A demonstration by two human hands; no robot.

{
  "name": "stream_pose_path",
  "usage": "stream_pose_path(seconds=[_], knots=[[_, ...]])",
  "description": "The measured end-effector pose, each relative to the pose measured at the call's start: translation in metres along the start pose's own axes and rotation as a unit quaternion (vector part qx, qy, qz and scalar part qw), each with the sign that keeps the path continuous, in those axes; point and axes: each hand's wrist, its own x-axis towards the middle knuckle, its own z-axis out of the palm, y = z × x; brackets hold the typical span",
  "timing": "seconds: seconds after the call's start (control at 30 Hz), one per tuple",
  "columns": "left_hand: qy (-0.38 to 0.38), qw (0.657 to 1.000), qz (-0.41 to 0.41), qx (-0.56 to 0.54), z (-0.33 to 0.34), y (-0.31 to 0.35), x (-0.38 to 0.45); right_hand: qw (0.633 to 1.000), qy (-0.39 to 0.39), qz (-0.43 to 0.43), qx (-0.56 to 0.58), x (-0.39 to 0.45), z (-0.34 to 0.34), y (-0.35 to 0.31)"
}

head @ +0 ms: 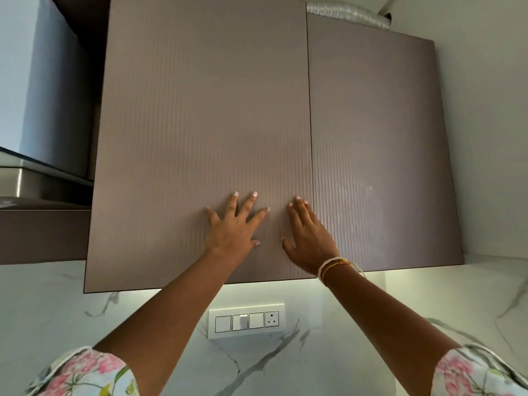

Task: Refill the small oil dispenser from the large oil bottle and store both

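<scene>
I am looking up at a brown ribbed wall cabinet with two closed doors. My left hand (233,224) lies flat with fingers spread on the lower part of the left door (200,110). My right hand (307,238) rests flat on the same door, close to the seam with the right door (371,138). Both hands hold nothing. Neither the large oil bottle nor the small oil dispenser is in view.
A chimney hood (43,167) hangs to the left of the cabinet. Below the cabinet, a white switch panel with a socket (247,321) sits on the marble wall (428,304). A silver flexible duct (348,15) runs above the right door.
</scene>
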Motion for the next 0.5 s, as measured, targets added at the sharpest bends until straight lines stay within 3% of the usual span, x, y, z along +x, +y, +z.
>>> stream_pose_path(seconds=[0.33,0.4,0.5], knots=[[0.004,1.000,0.002,0.018,0.015,-0.002,0.008,1.000,-0.004,0.020,-0.020,0.006,0.017,-0.008],[0.015,1.000,-0.008,-0.019,0.011,-0.001,0.002,0.999,-0.032,0.029,-0.016,0.004,0.012,-0.011],[0.084,0.986,-0.091,-0.112,0.003,-0.003,-0.019,0.997,-0.047,0.052,0.012,0.000,-0.004,-0.015]])
